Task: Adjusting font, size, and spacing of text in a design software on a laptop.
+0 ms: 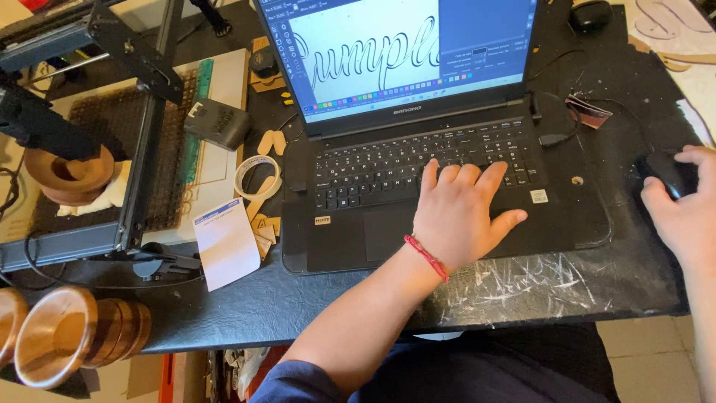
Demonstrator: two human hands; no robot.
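A black laptop (350, 239) stands open on a dark desk, its screen (373, 52) showing a design program with looping outline script. My left hand (459, 213), a red cord around the wrist, lies flat on the keyboard (373, 168) and palm rest, fingers spread over the keys. At the right edge my right hand (682, 209) curls over a black mouse (667, 172).
A black-framed machine (142, 134) over a honeycomb bed stands at the left. Beside the laptop lie a tape roll (258, 177), a white card (226, 244), small wooden cutouts (272, 142) and a grey box (218, 122). Wooden turned cups (67, 343) sit at the front left.
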